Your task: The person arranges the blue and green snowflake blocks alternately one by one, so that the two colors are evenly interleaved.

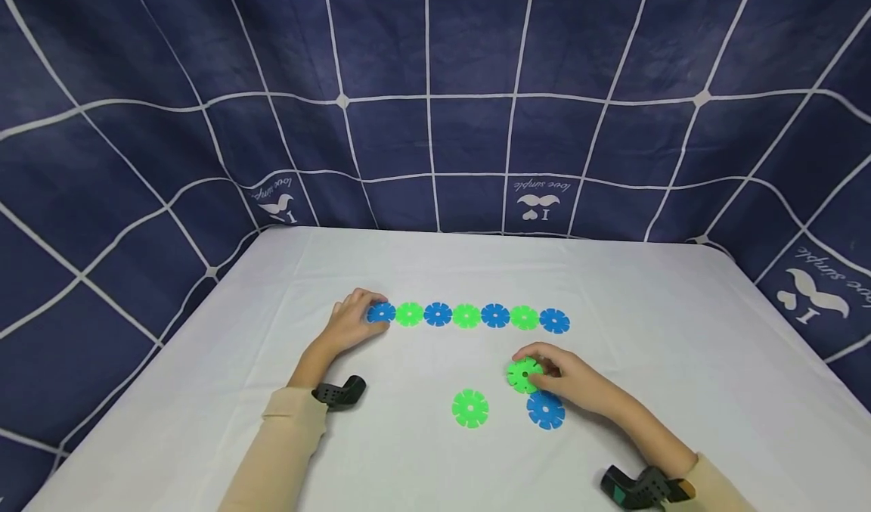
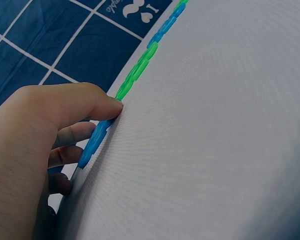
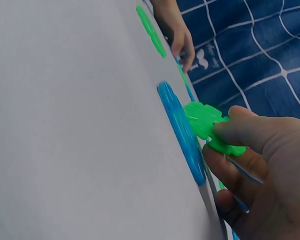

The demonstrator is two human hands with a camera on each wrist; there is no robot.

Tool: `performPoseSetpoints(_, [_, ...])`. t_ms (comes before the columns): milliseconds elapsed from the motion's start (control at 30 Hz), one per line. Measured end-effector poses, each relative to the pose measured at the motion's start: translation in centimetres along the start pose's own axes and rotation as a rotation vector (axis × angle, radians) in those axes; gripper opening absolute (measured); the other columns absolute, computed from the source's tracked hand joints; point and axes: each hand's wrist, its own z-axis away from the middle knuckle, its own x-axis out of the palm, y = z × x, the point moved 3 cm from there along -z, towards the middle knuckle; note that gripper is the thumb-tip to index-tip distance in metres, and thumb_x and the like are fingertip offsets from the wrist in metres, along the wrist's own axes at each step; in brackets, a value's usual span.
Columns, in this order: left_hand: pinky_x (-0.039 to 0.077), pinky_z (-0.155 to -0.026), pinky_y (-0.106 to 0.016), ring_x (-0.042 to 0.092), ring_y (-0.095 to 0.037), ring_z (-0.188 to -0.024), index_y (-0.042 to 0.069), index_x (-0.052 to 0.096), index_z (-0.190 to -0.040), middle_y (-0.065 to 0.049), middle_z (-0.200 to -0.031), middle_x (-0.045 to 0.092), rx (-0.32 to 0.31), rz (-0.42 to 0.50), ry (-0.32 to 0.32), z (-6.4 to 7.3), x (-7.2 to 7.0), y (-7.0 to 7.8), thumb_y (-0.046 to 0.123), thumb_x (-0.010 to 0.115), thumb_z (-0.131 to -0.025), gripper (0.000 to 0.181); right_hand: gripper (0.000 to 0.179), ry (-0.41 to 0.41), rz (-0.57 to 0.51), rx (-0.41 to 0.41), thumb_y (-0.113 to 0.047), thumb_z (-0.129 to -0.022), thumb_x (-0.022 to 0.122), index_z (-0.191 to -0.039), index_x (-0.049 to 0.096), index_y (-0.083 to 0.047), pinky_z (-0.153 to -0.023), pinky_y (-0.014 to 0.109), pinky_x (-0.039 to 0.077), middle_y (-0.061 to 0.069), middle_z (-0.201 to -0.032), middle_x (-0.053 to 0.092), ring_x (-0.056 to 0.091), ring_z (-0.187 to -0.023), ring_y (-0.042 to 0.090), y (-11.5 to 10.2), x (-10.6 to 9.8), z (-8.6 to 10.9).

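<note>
A straight row of notched plastic interlocking discs, blue and green by turns, lies flat across the table. At its left end my left hand (image 1: 351,320) holds the blue disc (image 1: 382,313) between thumb and fingers, edge to edge with a green disc (image 1: 410,314). My right hand (image 1: 574,378) pinches another green disc (image 1: 522,376) with thumb and fingertips; it is tilted and raised off the cloth in the right wrist view. Just below it lies a loose blue disc (image 1: 546,410), partly overlapped in the head view. To the left rests a loose green disc (image 1: 470,408).
White cloth covers the table (image 1: 408,451). Behind and at both sides hangs a dark blue curtain (image 1: 469,134) with white grid lines. The row's right end is a blue disc (image 1: 554,321). Each wrist wears a black camera, one on the left (image 1: 340,392).
</note>
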Motion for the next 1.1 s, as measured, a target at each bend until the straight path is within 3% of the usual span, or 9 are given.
performPoseSetpoints(167, [0.026, -0.078, -0.040, 0.044, -0.028, -0.105, 0.013, 0.057, -0.113, -0.012, -0.113, 0.049, 0.040, 0.012, 0.025, 0.2, -0.1, 0.1, 0.042, 0.061, -0.076, 0.047, 0.023, 0.050, 0.008, 0.029, -0.015, -0.086, 0.058, -0.109, 0.059, -0.015, -0.058, 0.023, 0.036, 0.000, -0.078, 0.046, 0.041, -0.064, 0.006, 0.9, -1.2, 0.1])
performPoseSetpoints(333, [0.027, -0.081, -0.041, 0.044, -0.028, -0.109, 0.013, 0.056, -0.116, -0.011, -0.117, 0.049, 0.005, 0.015, -0.006, 0.0, 0.1, 0.0, 0.037, 0.061, -0.076, 0.047, 0.012, 0.102, 0.021, 0.076, -0.019, -0.087, 0.057, -0.098, 0.063, -0.016, -0.057, 0.023, 0.036, -0.001, -0.073, 0.045, 0.041, -0.065, 0.007, 1.6, -2.8, 0.3])
performPoseSetpoints(633, [0.028, -0.083, -0.039, 0.044, -0.024, -0.111, 0.015, 0.054, -0.118, -0.008, -0.119, 0.048, -0.035, -0.026, -0.026, 0.0, 0.1, 0.2, 0.034, 0.062, -0.076, 0.046, 0.027, 0.254, 0.031, 0.193, -0.020, -0.089, 0.056, -0.111, 0.059, -0.006, -0.053, 0.023, 0.037, 0.001, -0.077, 0.054, 0.042, -0.058, 0.008, 2.8, -6.3, 0.9])
performPoseSetpoints(833, [0.028, -0.083, -0.039, 0.043, -0.024, -0.111, 0.014, 0.054, -0.118, -0.008, -0.119, 0.048, -0.033, -0.025, -0.022, 0.1, 0.0, 0.2, 0.033, 0.062, -0.076, 0.047, 0.037, 0.317, 0.029, 0.274, -0.022, -0.091, 0.051, -0.125, 0.050, -0.007, -0.061, 0.024, 0.044, 0.009, -0.093, 0.060, 0.050, -0.070, 0.006, 4.3, -7.6, 1.4])
performPoseSetpoints(967, [0.028, -0.083, -0.039, 0.043, -0.024, -0.111, 0.013, 0.054, -0.118, -0.009, -0.119, 0.047, -0.036, -0.027, -0.027, 0.1, -0.1, 0.3, 0.033, 0.062, -0.076, 0.047, 0.038, 0.375, 0.076, 0.289, -0.019, -0.091, 0.050, -0.127, 0.048, -0.008, -0.057, 0.023, 0.042, 0.009, -0.085, 0.055, 0.046, -0.065, 0.005, 5.3, -7.9, 1.6])
performPoseSetpoints(1100, [0.028, -0.083, -0.040, 0.043, -0.025, -0.112, 0.013, 0.054, -0.118, -0.009, -0.119, 0.048, -0.029, -0.030, -0.027, 0.0, -0.1, 0.3, 0.033, 0.062, -0.076, 0.047, 0.036, 0.452, 0.191, 0.280, -0.015, -0.091, 0.049, -0.126, 0.049, -0.007, -0.058, 0.025, 0.037, 0.011, -0.082, 0.051, 0.043, -0.068, 0.011, 6.2, -7.9, 1.8])
